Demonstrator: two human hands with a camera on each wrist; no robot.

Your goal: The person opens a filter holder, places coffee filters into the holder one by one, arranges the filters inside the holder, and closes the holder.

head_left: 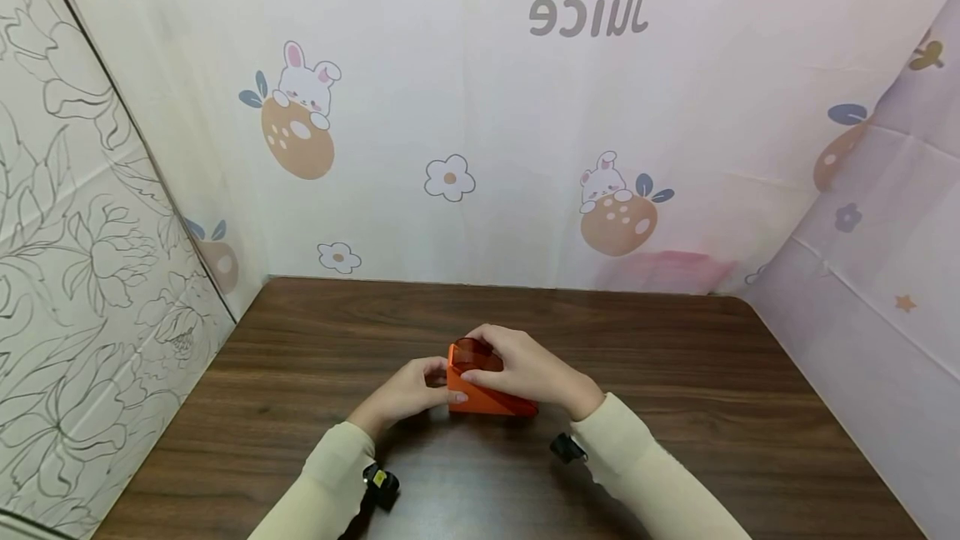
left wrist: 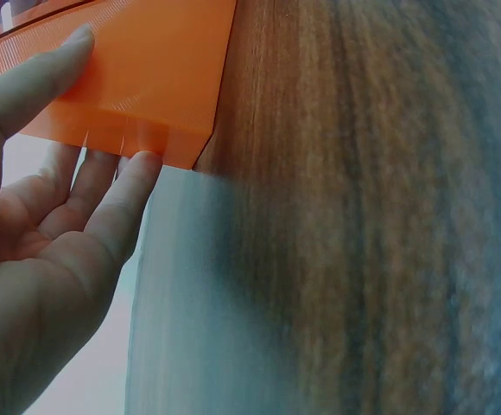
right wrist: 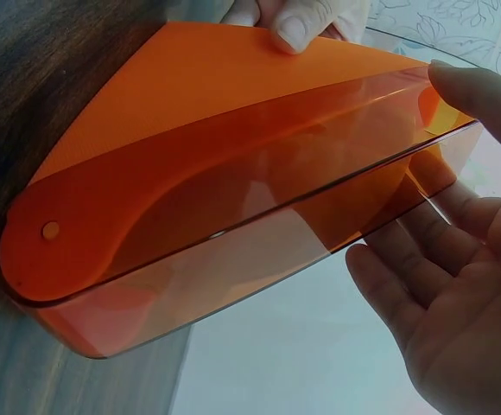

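An orange plastic box (head_left: 468,401) with a see-through, reddish hinged lid (head_left: 474,354) stands on the table before the person. My left hand (head_left: 414,388) grips the box's left end, thumb on the near side and fingertips on the end wall, as the left wrist view shows. At the top, my right hand (head_left: 528,369) holds the lid between the thumb on one side and fingers on the other. A round hinge pin (right wrist: 51,231) shows at the lid's low corner in the right wrist view. The lid lies over the box's slanted upper edge.
The dark wood-grain table (head_left: 660,373) runs back to a printed curtain (head_left: 510,107) with rabbits and fruit. A floral-patterned panel (head_left: 90,257) borders the left side. Small black devices (head_left: 382,486) are strapped near each wrist.
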